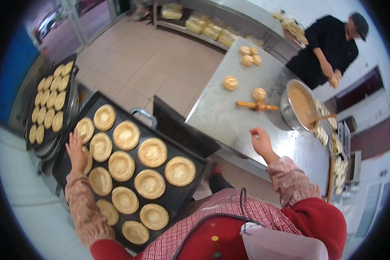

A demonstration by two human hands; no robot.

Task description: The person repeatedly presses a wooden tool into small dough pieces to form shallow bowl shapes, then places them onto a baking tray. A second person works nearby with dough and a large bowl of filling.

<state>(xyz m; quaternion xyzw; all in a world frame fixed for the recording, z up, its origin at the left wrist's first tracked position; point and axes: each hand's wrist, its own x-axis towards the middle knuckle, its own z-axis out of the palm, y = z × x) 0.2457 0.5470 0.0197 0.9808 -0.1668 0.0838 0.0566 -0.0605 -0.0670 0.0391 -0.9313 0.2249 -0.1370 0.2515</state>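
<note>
On the left, a dark square baking pan (182, 208) holds rows of round flat dough breads with dented centres. My left hand (76, 152), fingers spread, is over the breads at the pan's left edge and partly covers one bread (88, 160). Whether it presses on them, I cannot tell. Above the near edge of the steel table (214, 110) is my right hand (261, 143), loosely curled, with nothing visible in it. Beyond it on the table lie a wooden rolling pin (258, 105) with a thick middle and a coiled dough ball (259, 94).
A steel bowl of brown filling (300, 104) with a wooden-handled tool stands right of the rolling pin. More dough balls (247, 60) sit farther off. Another pan of breads (52, 94) is at far left. Across the table, a person (331, 48) in black handles dough.
</note>
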